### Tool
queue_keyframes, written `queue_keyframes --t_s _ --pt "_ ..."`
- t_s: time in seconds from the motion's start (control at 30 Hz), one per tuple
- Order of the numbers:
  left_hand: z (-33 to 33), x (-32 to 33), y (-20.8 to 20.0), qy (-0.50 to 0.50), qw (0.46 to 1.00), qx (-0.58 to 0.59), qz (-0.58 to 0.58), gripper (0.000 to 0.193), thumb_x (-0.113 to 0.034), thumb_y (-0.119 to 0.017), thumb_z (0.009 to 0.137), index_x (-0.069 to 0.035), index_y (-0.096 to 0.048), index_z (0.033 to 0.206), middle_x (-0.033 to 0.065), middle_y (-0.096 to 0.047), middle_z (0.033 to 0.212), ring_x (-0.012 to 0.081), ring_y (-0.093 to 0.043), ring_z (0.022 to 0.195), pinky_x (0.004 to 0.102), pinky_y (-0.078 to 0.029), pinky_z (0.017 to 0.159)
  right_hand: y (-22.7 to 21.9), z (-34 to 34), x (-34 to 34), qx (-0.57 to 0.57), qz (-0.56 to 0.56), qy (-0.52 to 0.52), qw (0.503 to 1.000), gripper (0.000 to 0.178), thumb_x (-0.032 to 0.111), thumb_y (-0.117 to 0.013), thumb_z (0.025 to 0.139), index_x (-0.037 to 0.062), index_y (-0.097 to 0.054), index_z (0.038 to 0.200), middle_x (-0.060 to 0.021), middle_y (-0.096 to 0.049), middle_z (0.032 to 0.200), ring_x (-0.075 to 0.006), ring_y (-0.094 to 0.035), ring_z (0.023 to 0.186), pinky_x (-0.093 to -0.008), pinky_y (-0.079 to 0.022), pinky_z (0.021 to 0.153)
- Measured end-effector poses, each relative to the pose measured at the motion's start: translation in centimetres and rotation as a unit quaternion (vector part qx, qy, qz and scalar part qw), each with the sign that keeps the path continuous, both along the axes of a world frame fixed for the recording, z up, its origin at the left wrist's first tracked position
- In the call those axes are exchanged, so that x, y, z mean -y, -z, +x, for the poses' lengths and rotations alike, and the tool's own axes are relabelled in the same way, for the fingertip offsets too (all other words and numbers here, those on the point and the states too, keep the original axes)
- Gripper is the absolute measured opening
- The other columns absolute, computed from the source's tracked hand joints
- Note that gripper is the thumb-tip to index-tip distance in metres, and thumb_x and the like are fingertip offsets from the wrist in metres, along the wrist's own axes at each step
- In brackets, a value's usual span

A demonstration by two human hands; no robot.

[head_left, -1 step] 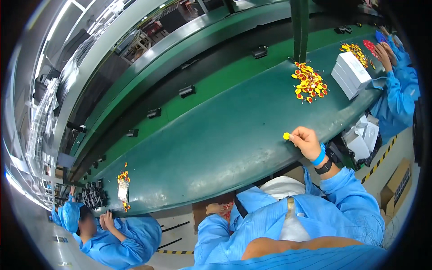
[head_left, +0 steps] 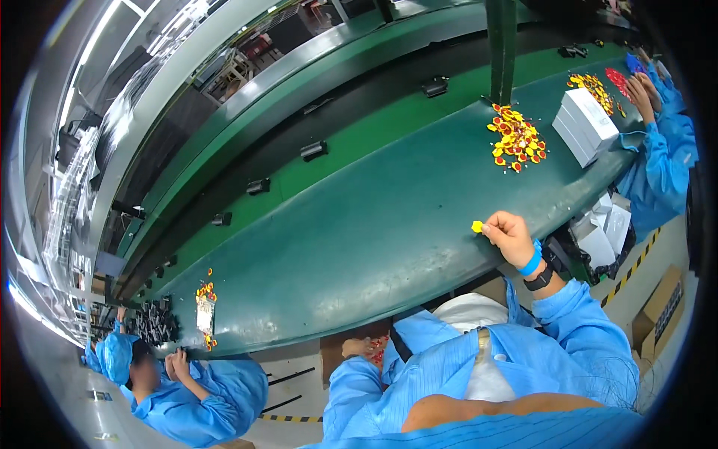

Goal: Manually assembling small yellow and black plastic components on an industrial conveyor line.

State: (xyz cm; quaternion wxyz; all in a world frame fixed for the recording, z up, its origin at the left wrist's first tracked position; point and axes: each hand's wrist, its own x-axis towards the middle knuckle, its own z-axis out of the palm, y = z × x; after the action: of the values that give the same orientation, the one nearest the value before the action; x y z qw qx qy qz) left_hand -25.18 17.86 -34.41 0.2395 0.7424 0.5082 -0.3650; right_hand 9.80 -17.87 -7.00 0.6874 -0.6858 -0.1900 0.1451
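Note:
Over the near side of the green work surface (head_left: 329, 262), my right hand (head_left: 511, 238) pinches a small yellow six-sided piece (head_left: 477, 227) between thumb and fingertips. A blue band and a dark watch ring that wrist. Low and further left, past the table's front edge, my left hand (head_left: 359, 347) is beside small red pieces (head_left: 378, 350) at a brown box (head_left: 333, 358). Its fingers are too small and partly hidden to read. Beyond my right hand lies a loose heap of yellow-and-red pieces (head_left: 517, 138).
White boxes (head_left: 585, 126) stand at the right, near a co-worker's hands (head_left: 643, 93). On the left, another person (head_left: 187, 396) sits by black parts (head_left: 157, 323) and a small bag (head_left: 205, 313). Black parts (head_left: 313, 150) dot the far belt. A green post (head_left: 501, 52) rises at the back.

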Motion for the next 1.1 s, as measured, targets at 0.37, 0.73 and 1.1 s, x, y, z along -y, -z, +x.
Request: queue_keyframes --t_s 0.37,0.73,1.1 --pt "0.0 1.9 -4.8 0.252 0.961 0.103 0.042 0.031 -0.03 -0.051 0.086 -0.006 -0.069 0.082 0.0135 -0.069 0.089 0.0292 -0.066 0.082 0.0394 -0.052 0.067 0.0 0.0 0.0 -0.002 -0.001 0.004 1.0 0.015 0.012 -0.061 0.089 0.0034 -0.058 0.077 0.0048 -0.051 0.065 -0.0025 -0.042 0.059 -0.0196 -0.033 0.052" --pt "-0.6 -1.0 -19.8 -0.319 0.798 0.461 0.222 0.027 -0.004 -0.064 0.074 -0.001 -0.051 0.051 0.0038 -0.052 0.05 0.0123 -0.048 0.049 0.0324 -0.043 0.05 -0.3 0.1 0.9 -0.029 0.005 -0.001 1.0 0.013 0.011 -0.06 0.089 0.0033 -0.059 0.079 0.0041 -0.053 0.066 -0.0027 -0.044 0.06 -0.0197 -0.034 0.053" --pt "20.9 -8.5 -35.0 -0.215 0.678 0.703 -0.018 0.026 -0.015 -0.064 0.087 -0.001 -0.06 0.108 0.0076 -0.064 0.092 0.0147 -0.061 0.076 0.0219 -0.042 0.049 0.3 -0.2 0.7 -0.007 -0.02 0.016 1.0 0.012 0.01 -0.062 0.087 0.0024 -0.059 0.078 0.0062 -0.049 0.065 -0.0016 -0.041 0.06 -0.0196 -0.033 0.052"
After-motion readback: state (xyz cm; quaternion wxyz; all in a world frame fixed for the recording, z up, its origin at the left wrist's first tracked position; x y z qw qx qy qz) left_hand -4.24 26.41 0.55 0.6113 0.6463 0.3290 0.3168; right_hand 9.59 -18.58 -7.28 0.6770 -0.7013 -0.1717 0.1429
